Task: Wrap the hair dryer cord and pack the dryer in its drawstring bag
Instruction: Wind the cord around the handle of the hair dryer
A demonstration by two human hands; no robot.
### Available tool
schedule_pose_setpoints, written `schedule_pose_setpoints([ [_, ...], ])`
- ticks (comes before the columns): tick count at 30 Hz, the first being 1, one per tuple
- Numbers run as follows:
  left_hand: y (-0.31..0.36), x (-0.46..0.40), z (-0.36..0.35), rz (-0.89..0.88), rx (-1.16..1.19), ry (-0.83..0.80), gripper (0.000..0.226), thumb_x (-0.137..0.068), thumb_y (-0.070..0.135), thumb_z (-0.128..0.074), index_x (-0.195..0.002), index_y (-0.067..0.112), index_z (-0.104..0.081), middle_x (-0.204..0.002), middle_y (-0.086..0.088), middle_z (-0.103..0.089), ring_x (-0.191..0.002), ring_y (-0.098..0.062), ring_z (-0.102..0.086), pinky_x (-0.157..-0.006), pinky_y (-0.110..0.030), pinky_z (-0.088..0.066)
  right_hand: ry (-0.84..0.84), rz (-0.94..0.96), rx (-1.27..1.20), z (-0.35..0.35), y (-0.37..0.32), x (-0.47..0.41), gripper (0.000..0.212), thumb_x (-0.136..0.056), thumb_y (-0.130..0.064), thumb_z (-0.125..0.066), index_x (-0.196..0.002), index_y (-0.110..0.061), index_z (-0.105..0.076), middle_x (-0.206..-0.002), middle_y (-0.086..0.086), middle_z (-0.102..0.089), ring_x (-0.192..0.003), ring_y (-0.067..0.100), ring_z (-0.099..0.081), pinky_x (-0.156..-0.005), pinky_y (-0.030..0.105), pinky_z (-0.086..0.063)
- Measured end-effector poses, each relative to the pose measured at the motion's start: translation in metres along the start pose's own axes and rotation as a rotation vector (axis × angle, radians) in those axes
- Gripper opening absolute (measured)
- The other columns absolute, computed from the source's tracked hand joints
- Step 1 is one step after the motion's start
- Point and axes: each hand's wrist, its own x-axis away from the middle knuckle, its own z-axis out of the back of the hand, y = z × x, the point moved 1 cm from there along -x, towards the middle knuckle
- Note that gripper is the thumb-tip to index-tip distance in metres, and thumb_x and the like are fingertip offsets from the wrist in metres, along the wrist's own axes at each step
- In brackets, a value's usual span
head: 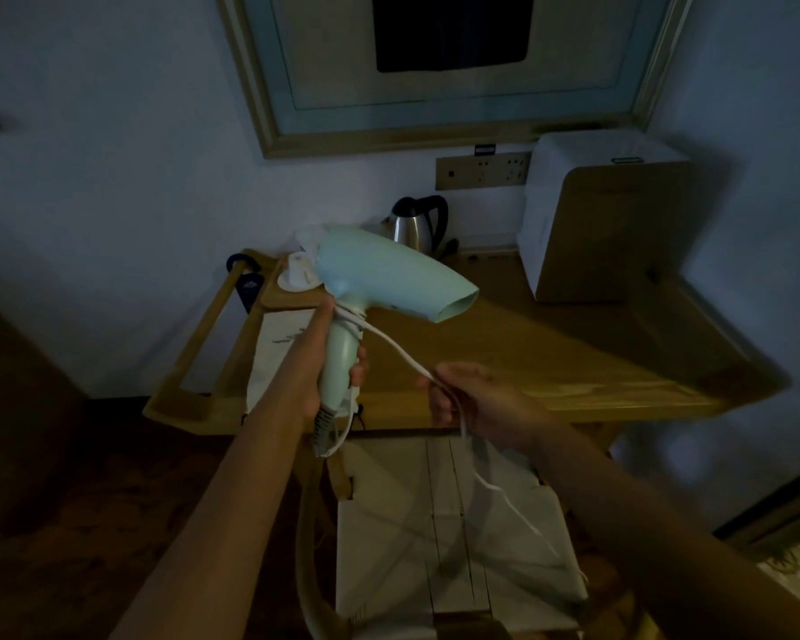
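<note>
the left hand [338, 362] grips the hair dryer [379, 274] handle above the desk [573, 344]; the right hand [472, 399] pinches the cord [398, 348], partly wound. next probably another turn, kept tight.

Smooth plastic dryer [389, 270], wooden desk [550, 362]

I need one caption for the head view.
Left hand holds hair dryer; right hand winds its cord.

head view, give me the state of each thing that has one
hair dryer: held up, nozzle pointing right
cord: a few turns round the handle, the rest loose
left hand: grips the handle
right hand: pinches the cord
kettle: upright on the desk, lid down
</note>
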Motion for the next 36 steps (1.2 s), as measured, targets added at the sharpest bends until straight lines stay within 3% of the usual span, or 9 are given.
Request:
schedule_pose_setpoints([
  [6,-0.006,-0.002,0.001,-0.027,-0.064,0.112,0.040,-0.093,0.051,-0.035,-0.078,0.019,-0.053,-0.064,0.001,-0.057,-0.048,-0.011,-0.054,-0.044,-0.020,-0.046,-0.076,0.084,0.206,-0.020,0.000,0.009,0.016,-0.086,-0.021,-0.054,-0.079,-0.017,-0.067,-0.056,-0.005,-0.051,-0.045,0.007,-0.036,-0.042,0.016,-0.029],
  [8,-0.005,-0.001,0.003,0.024,-0.083,0.096,0.044,-0.092,0.055,-0.035,-0.083,0.017,-0.055,-0.069,-0.002,-0.058,-0.049,-0.012,-0.056,-0.043,-0.019,-0.048,0.026,0.084,0.356,-0.018,0.007,0.006,0.019,-0.091,-0.019,-0.052,-0.080,-0.020,-0.067,-0.054,-0.009,-0.051,-0.046,0.006,-0.038,-0.043,0.015,-0.030],
  [13,-0.010,0.002,0.005,0.121,0.060,-0.102,0.059,-0.085,0.062,-0.042,-0.091,0.007,-0.061,-0.058,-0.006,-0.057,-0.038,-0.013,-0.048,-0.037,-0.018,-0.041,0.354,0.031,0.342,0.017,0.017,-0.010,0.020,-0.090,-0.026,-0.055,-0.077,-0.017,-0.068,-0.042,-0.012,-0.046,-0.044,0.006,-0.036,-0.045,0.022,-0.028],
  [18,0.002,0.007,0.011,0.051,0.200,-0.264,0.048,-0.076,0.057,-0.048,-0.078,0.010,-0.058,-0.055,-0.004,-0.054,-0.036,-0.012,-0.044,-0.037,-0.015,-0.037,0.103,-0.061,0.051,0.054,0.038,-0.002,0.020,-0.086,-0.026,-0.053,-0.081,-0.010,-0.065,-0.057,-0.005,-0.049,-0.054,0.009,-0.040,-0.053,0.021,-0.033],
  [22,0.009,0.007,0.021,-0.009,0.164,-0.309,0.048,-0.053,0.049,-0.081,-0.072,0.009,-0.063,-0.054,-0.002,-0.054,-0.035,-0.009,-0.042,-0.036,-0.016,-0.038,-0.009,-0.161,0.069,0.067,0.046,0.001,0.018,-0.089,-0.020,-0.051,-0.087,-0.007,-0.063,-0.068,0.002,-0.054,-0.061,0.011,-0.047,-0.060,0.023,-0.036],
  [26,0.007,0.017,0.026,-0.093,-0.094,-0.383,0.040,-0.048,0.038,-0.089,-0.073,0.016,-0.068,-0.052,-0.004,-0.054,-0.035,-0.012,-0.045,-0.038,-0.022,-0.041,0.083,-0.185,0.334,0.061,0.024,-0.010,0.022,-0.092,-0.008,-0.050,-0.075,-0.008,-0.064,-0.051,-0.008,-0.059,-0.047,0.001,-0.049,-0.049,0.015,-0.037],
  [30,0.015,0.035,0.010,-0.192,-0.960,-0.243,0.037,-0.070,0.015,-0.079,-0.077,0.034,-0.048,-0.052,0.013,-0.063,-0.052,0.005,-0.060,-0.049,-0.011,-0.045,0.193,-0.118,0.728,0.070,-0.006,-0.024,0.022,-0.093,-0.008,-0.051,-0.077,-0.006,-0.066,-0.040,-0.012,-0.057,-0.037,-0.001,-0.046,-0.042,0.012,-0.036],
  [32,0.017,0.040,0.000,-0.213,-1.263,-0.366,0.035,-0.072,0.021,-0.078,-0.084,0.039,-0.050,-0.077,0.015,-0.062,-0.069,0.002,-0.061,-0.060,-0.008,-0.048,0.283,-0.112,0.829,0.073,-0.017,-0.031,0.025,-0.093,-0.009,-0.051,-0.072,-0.017,-0.063,-0.046,-0.008,-0.059,-0.044,0.000,-0.049,-0.046,0.013,-0.040],
  [36,-0.007,0.035,-0.014,-0.095,-1.579,-0.556,0.044,-0.073,0.025,-0.073,-0.114,0.022,-0.059,-0.108,-0.001,-0.065,-0.091,-0.013,-0.062,-0.083,-0.030,-0.054,0.380,-0.128,0.896,0.064,-0.041,-0.041,0.016,-0.090,-0.018,-0.057,-0.085,-0.010,-0.069,-0.069,0.002,-0.062,-0.055,0.010,-0.046,-0.052,0.020,-0.038],
])
